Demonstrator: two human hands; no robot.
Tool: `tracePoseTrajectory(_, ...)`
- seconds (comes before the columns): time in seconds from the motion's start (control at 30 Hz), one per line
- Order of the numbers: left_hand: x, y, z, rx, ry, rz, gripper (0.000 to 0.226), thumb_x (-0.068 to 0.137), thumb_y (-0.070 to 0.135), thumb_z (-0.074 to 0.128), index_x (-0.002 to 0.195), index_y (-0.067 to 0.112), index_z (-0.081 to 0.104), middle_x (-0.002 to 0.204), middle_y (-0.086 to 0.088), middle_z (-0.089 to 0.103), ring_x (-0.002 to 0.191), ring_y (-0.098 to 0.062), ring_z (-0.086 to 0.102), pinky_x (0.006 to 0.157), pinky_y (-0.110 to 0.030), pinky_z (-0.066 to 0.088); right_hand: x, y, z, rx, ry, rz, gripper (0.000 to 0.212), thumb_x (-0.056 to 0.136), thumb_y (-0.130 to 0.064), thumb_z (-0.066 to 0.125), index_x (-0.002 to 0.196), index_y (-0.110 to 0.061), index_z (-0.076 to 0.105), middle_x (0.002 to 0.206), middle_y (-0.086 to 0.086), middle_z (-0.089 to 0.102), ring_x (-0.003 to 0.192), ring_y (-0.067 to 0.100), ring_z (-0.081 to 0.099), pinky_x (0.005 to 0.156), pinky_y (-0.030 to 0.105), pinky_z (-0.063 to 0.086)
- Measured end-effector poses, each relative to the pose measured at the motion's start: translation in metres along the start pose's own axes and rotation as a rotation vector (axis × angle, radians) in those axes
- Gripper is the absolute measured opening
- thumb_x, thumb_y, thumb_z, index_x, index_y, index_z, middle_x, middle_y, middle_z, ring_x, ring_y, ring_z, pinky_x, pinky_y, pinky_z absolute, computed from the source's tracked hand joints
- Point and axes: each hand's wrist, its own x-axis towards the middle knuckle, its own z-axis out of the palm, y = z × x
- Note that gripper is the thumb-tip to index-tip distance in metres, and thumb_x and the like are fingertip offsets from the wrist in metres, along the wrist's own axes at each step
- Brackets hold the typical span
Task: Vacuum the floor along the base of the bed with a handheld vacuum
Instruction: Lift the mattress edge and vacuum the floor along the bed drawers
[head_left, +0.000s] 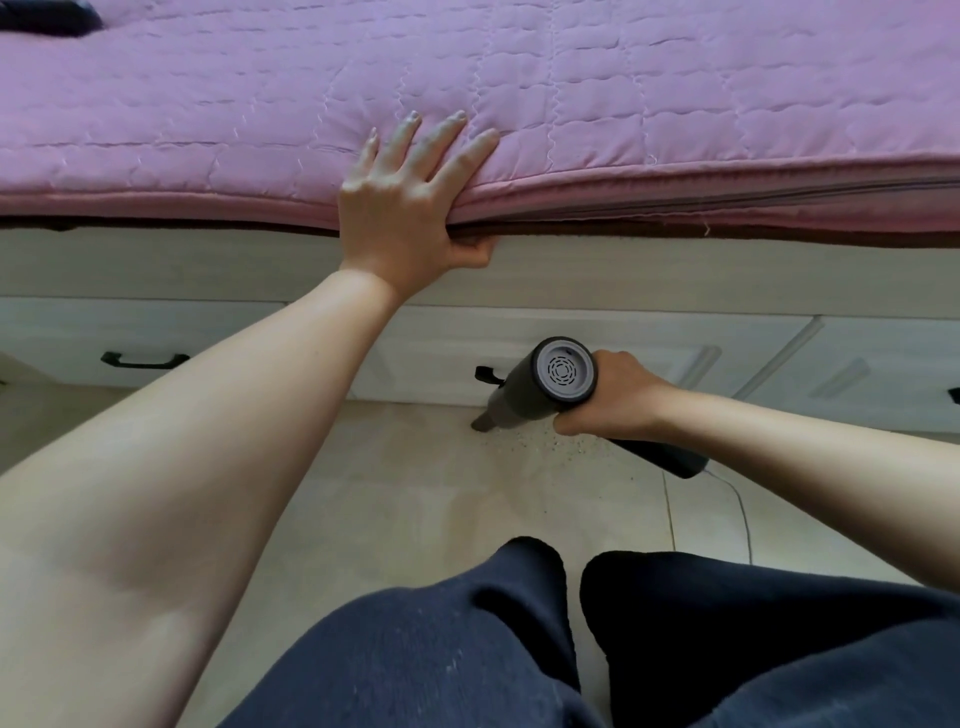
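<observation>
Head view, landmark: the pale drawer front under the bed, with a black handle partly hidden by the vacuum.
Left hand: above the drawer front, on the edge of the pink quilted mattress cover; four fingers lie straight and spread on top, thumb hooked under the edge, so the hand grips the cover's rim.
Right hand: in front of the drawer front, to its right side; fingers curled round the vacuum's grip, closed on it.
Handheld vacuum: dark cylinder body, grey round rear cap with ringed vent slots facing the camera; tilted down and left.
Nozzle: narrow dark tip at the floor just below the drawer front's bottom edge; whether it touches the floor I cannot tell.
Handle end: sticks out below the right hand, a thin cord trailing from it.
Debris: fine specks on the beige tile floor, just right of the nozzle.
Neighbouring drawer: to the left, its own black handle.
Legs: dark trousers, nearer the camera than the drawer front.
</observation>
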Motion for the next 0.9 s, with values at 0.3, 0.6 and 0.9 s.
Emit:
tracePoseTrajectory(0.3,-0.001,0.000,-0.002,0.006,0.007,-0.002,0.078,0.068,0.062,0.062,0.139,0.031,0.056,0.140,-0.001,0.059,0.125,-0.034,0.058,0.102,-0.055,0.046,-0.004,-0.006,-0.004,0.013,-0.006,0.026,0.015,0.067,-0.017,0.074,0.074,-0.015,0.061,0.074,0.005,0.065,0.066,0.017,0.057,0.058,0.030,0.046)
tracePoseTrajectory(0.6,-0.001,0.000,-0.001,0.011,0.007,-0.006,0.077,0.068,0.062,0.063,0.139,0.032,0.056,0.139,0.000,0.059,0.125,-0.033,0.058,0.102,-0.055,0.046,-0.008,0.000,-0.001,-0.026,0.043,-0.011,0.021,0.067,-0.021,0.074,0.064,-0.022,0.053,0.064,-0.003,0.056,0.058,0.012,0.049,0.050,0.023,0.036)
tracePoseTrajectory(0.9,-0.001,0.000,0.000,0.009,0.003,-0.009,0.075,0.071,0.064,0.061,0.139,0.032,0.056,0.140,0.000,0.059,0.126,-0.033,0.057,0.103,-0.055,0.046,-0.013,0.004,-0.001,-0.008,0.034,0.004,0.019,0.066,-0.019,0.075,0.065,-0.019,0.056,0.063,-0.002,0.057,0.060,0.014,0.051,0.053,0.025,0.038)
